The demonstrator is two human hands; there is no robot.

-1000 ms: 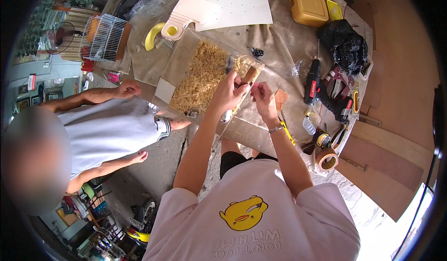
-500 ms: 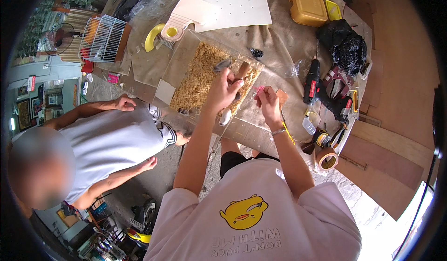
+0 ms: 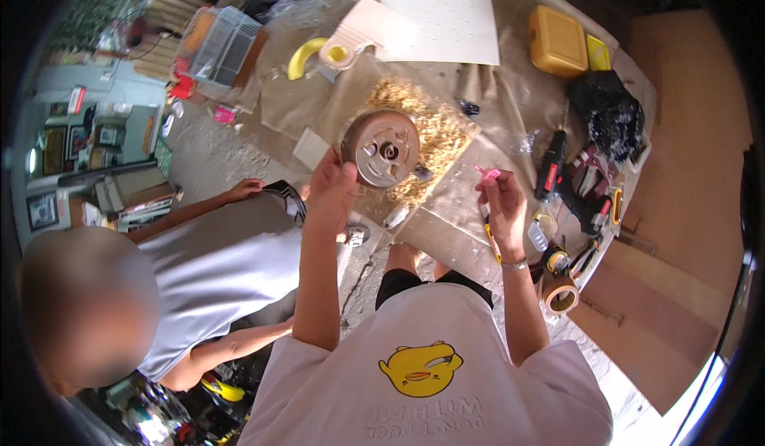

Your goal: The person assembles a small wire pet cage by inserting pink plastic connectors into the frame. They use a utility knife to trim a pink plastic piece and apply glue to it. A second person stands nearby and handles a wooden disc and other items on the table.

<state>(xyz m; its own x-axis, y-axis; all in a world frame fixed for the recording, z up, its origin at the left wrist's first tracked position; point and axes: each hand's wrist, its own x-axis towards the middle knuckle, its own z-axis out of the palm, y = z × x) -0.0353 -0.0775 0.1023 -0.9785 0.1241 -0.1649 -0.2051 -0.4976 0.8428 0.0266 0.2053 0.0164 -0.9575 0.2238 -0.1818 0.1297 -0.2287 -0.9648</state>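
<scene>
My left hand (image 3: 328,195) grips the rim of a round brown hamster wheel (image 3: 381,127), its flat face with cut-outs and a dark hub turned up. The wheel is above a clear-walled box with wood shavings (image 3: 442,131) in it, hiding part of the bedding. A small white furry animal (image 3: 395,217) lies at the box's near corner, and a grey one (image 3: 423,172) shows beside the wheel. Right of the box, my right hand (image 3: 505,207) pinches a small pink piece (image 3: 488,175) whose kind I cannot make out.
Beyond the box lie a white perforated sheet (image 3: 446,28) and a yellow curved piece (image 3: 304,57). A yellow case (image 3: 556,41), black bag (image 3: 610,115), cordless drill (image 3: 550,163) and tape roll (image 3: 559,295) line the right side. Another person (image 3: 223,287) stands at left, near a wire cage (image 3: 223,48).
My left hand has lifted the wheel out of the box, moved it left and turned its face up. My right hand, still pinching the pink piece, has shifted right and nearer.
</scene>
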